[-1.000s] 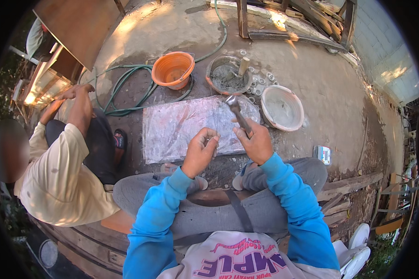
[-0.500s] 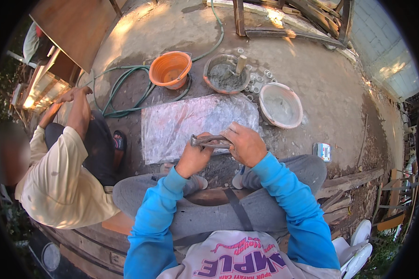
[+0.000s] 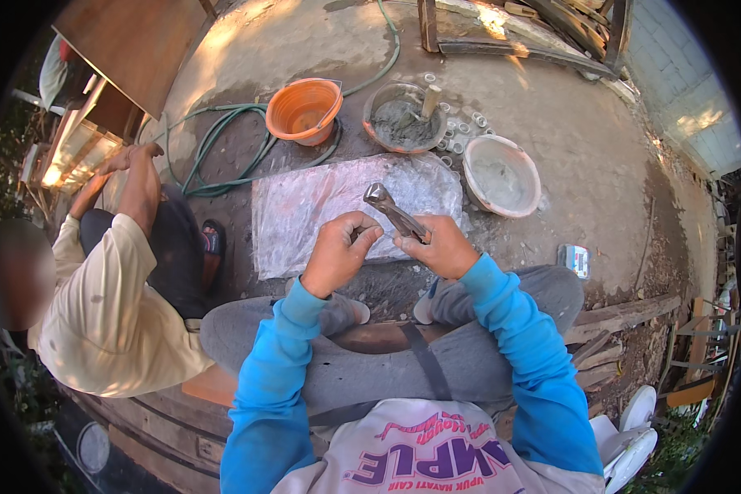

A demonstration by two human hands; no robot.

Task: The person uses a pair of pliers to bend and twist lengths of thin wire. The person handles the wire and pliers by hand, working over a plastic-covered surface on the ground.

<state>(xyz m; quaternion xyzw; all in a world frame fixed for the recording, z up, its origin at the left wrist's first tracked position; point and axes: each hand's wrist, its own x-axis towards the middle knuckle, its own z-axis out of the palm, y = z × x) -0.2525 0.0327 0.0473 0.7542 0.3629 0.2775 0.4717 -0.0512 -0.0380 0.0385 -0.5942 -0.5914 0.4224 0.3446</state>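
Observation:
My right hand (image 3: pixel 443 247) is wrapped round the handles of metal pincers (image 3: pixel 397 214), whose blunt, shiny head points up and to the left. Close by on the left, my left hand (image 3: pixel 337 251) is closed, thumb and forefinger pinched together. Whatever it may hold is too small or hidden to make out. The left fingers look apart from the pincers. Both hands hover over the near edge of a plastic-covered board (image 3: pixel 305 214) on the ground.
Beyond the board stand an orange bucket (image 3: pixel 298 115), a basin of wet cement with a wooden-handled tool (image 3: pixel 403 119) and a pale basin (image 3: pixel 502 181). Several small rings (image 3: pixel 464 128) lie between the basins. A green hose (image 3: pixel 214 156) coils left. A seated person (image 3: pixel 115 305) is beside me.
My left hand has come off the pincers and moved slightly left. The pincers, held by my right hand, have swung from level to pointing upward, away from me.

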